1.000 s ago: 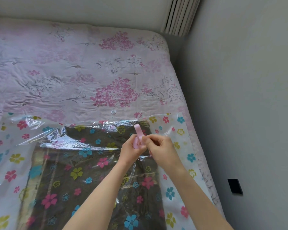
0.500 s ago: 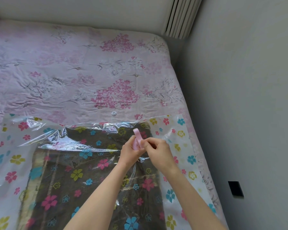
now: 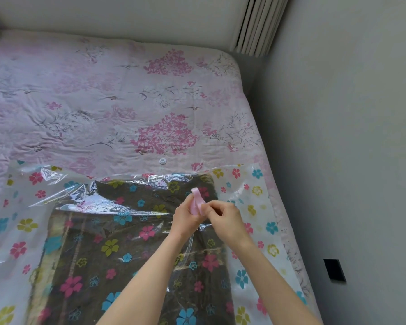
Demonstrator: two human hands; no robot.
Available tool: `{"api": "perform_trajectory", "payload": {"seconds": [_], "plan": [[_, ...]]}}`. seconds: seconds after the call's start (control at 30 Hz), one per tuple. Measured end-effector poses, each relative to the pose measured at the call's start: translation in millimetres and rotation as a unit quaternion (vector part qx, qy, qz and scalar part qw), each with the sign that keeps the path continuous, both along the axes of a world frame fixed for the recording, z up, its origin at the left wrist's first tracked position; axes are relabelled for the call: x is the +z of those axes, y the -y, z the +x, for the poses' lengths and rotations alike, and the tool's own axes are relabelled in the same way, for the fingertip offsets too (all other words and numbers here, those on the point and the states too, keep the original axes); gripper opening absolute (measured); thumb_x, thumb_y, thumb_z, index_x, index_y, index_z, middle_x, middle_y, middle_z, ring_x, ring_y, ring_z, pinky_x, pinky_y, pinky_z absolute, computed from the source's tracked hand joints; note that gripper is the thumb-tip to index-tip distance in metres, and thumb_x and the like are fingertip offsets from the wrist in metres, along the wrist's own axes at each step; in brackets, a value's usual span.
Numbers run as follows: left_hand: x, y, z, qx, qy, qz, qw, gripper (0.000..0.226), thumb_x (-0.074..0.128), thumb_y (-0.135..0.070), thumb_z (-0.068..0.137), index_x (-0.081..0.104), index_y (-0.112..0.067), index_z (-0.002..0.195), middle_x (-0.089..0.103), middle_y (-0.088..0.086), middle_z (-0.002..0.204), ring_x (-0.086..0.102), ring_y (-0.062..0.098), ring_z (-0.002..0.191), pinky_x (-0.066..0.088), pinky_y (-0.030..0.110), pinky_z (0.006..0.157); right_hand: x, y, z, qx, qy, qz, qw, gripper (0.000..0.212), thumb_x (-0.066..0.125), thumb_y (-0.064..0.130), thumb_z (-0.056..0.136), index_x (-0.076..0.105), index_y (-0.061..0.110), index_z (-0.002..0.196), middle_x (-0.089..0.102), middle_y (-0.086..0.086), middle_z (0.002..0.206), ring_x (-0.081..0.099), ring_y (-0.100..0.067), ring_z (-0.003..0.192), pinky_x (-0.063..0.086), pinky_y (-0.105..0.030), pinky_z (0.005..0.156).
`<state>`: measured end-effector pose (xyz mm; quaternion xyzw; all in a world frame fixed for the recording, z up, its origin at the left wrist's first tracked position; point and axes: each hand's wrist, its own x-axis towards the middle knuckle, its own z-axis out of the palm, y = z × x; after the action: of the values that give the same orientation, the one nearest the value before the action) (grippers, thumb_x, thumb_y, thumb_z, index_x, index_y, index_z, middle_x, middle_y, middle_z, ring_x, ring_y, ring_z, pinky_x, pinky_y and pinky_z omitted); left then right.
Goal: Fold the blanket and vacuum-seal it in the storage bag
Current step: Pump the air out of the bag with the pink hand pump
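Nearest us, the dark folded blanket [image 3: 131,254] already lies inside the flowered storage bag [image 3: 256,207] on the bed [image 3: 103,90]. At centre, our left hand [image 3: 185,221] and right hand [image 3: 223,221] together pinch a small pink clip [image 3: 196,200]. Sealing and vacuuming remain, we judge. Toward twelve o'clock sits the valve [image 3: 162,161]; the bag's mouth is cut off.

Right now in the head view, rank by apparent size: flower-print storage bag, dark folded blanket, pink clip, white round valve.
1. Clear flower-print plastic storage bag
2. Dark folded blanket inside it
3. Pink plastic clip, partly hidden by both hands
4. Small white round valve, farther from the camera, so the last two are less sure
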<state>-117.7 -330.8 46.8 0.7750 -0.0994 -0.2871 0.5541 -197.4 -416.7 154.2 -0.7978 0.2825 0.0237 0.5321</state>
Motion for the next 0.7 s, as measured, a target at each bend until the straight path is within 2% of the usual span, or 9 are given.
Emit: {"api": "perform_trajectory", "payload": {"seconds": [0.07,0.13,0.2,0.33,0.4,0.47,0.53,0.6,0.7], "plan": [[-1,-1,1,0.003,-0.006,0.001,1.000,0.034,0.062,-0.047,0.059,0.061,-0.025,0.085,0.068,-0.002,0.076,0.067,0.025,0.077,0.056,0.055,0.073,33,0,-3,0.013,0.078,0.022,0.997,0.023,0.057,0.025,0.094,0.072,0.009,0.087,0.060,0.002,0.062,0.054,0.000,0.057,0.042,-0.011,0.054],[-4,-1,2,0.002,-0.008,0.007,1.000,0.029,0.062,-0.044,0.061,0.062,-0.028,0.085,0.069,-0.002,0.077,0.068,0.024,0.078,0.056,0.054,0.072,57,2,-7,0.039,0.142,0.040,0.988,0.023,0.058,0.025,0.093,0.072,0.008,0.085,0.063,-0.004,0.064,0.053,-0.001,0.057,0.043,-0.013,0.055],[-5,0,2,0.006,-0.007,0.006,1.000,0.026,0.063,-0.044,0.061,0.061,-0.030,0.083,0.069,-0.001,0.077,0.068,0.026,0.078,0.056,0.056,0.072,59,4,-7,0.042,0.156,0.052,0.985,0.023,0.058,0.024,0.093,0.071,0.006,0.086,0.058,0.004,0.058,0.050,-0.001,0.053,0.040,-0.012,0.052],[-4,-2,1,0.006,0.003,-0.001,1.000,0.031,0.064,-0.051,0.061,0.059,-0.030,0.084,0.068,0.001,0.080,0.067,0.030,0.081,0.055,0.057,0.075,8,4,0,0.021,0.045,-0.010,0.999,0.023,0.057,0.025,0.094,0.072,0.010,0.088,0.051,0.009,0.057,0.045,0.001,0.050,0.037,-0.011,0.053],[-3,-3,0,0.003,0.011,-0.001,1.000,0.030,0.063,-0.053,0.063,0.058,-0.032,0.084,0.068,0.000,0.080,0.066,0.029,0.082,0.055,0.055,0.074,-19,3,1,0.017,-0.017,-0.036,0.999,0.023,0.057,0.028,0.094,0.073,0.012,0.089,0.056,0.006,0.062,0.050,-0.002,0.057,0.042,-0.019,0.059],[-3,-3,0,0.000,0.011,0.004,1.000,0.028,0.062,-0.052,0.063,0.058,-0.033,0.084,0.068,0.000,0.080,0.066,0.028,0.082,0.055,0.056,0.074,-19,0,2,0.008,-0.029,-0.034,0.999,0.024,0.057,0.029,0.094,0.073,0.012,0.089,0.062,0.002,0.067,0.056,-0.006,0.063,0.046,-0.024,0.061],[-3,-3,1,-0.001,0.004,0.001,1.000,0.028,0.064,-0.048,0.061,0.060,-0.031,0.083,0.068,0.001,0.079,0.067,0.029,0.081,0.055,0.056,0.074,9,0,-1,0.010,0.021,-0.009,1.000,0.023,0.057,0.026,0.094,0.073,0.011,0.089,0.062,0.001,0.066,0.055,-0.001,0.060,0.045,-0.016,0.057],[-2,-3,2,-0.001,0.003,0.001,1.000,0.028,0.066,-0.045,0.061,0.061,-0.030,0.084,0.069,-0.002,0.078,0.068,0.025,0.079,0.056,0.055,0.073,44,-1,-5,0.024,0.102,0.017,0.994,0.022,0.059,0.026,0.093,0.073,0.010,0.086,0.064,-0.005,0.067,0.058,-0.004,0.061,0.048,-0.018,0.057],[-1,-1,1,0.000,-0.005,0.001,1.000,0.028,0.066,-0.044,0.061,0.063,-0.029,0.084,0.069,-0.005,0.077,0.069,0.017,0.077,0.057,0.051,0.072,68,0,-10,0.046,0.167,0.042,0.984,0.023,0.059,0.023,0.092,0.071,0.005,0.085,0.059,0.006,0.057,0.053,-0.002,0.052,0.038,-0.011,0.051]]}}
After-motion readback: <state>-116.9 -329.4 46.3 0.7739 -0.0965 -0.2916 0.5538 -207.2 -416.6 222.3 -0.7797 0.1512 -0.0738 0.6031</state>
